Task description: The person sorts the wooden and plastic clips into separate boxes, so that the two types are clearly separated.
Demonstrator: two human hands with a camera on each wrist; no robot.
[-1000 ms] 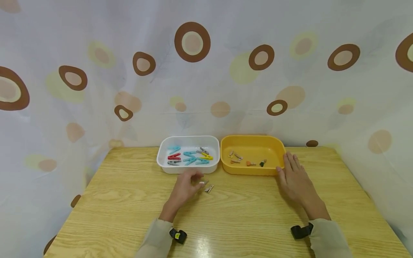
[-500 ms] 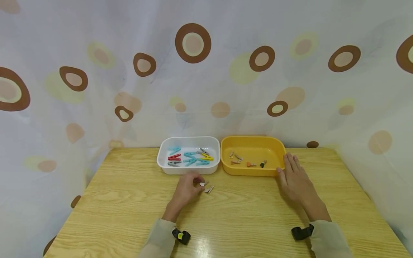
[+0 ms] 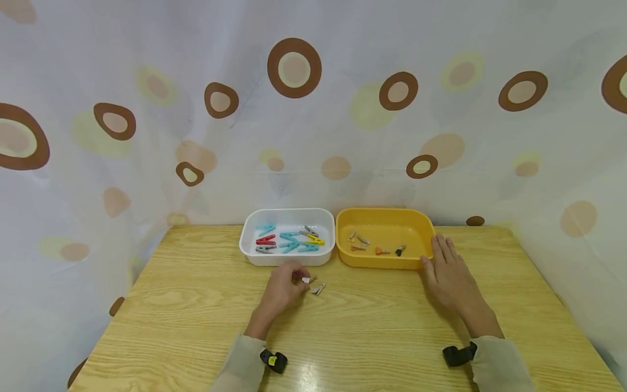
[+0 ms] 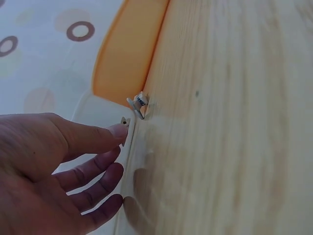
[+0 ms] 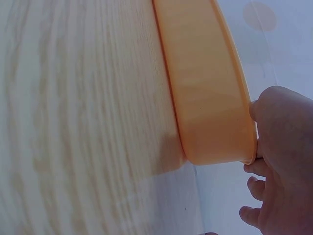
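My left hand [image 3: 283, 289] is just in front of the white tray, pinching a small wooden clothespin [image 3: 308, 280] with a white decoration between thumb and forefinger. In the left wrist view, the thumb partly covers this clothespin [image 4: 125, 121]. Beside it on the table lies another small wooden clothespin [image 3: 318, 289] with a pale decoration. My right hand [image 3: 453, 279] rests against the right front corner of the yellow tray [image 3: 382, 262], its fingers extended along the side. The right wrist view has the thumb at the tray's rim [image 5: 247, 98].
The white tray [image 3: 284, 260] holds several larger clothespins in blue, red, yellow and grey. Several small decorated clothespins [image 3: 381, 251] lie spread inside the yellow tray. Both trays stand side by side at the wooden table's [image 3: 372, 332] back edge, before a patterned curtain [image 3: 333, 109].
My left thumb and forefinger have come together on the small clothespin, and the hand has shifted slightly right. The right hand stays at the yellow tray.
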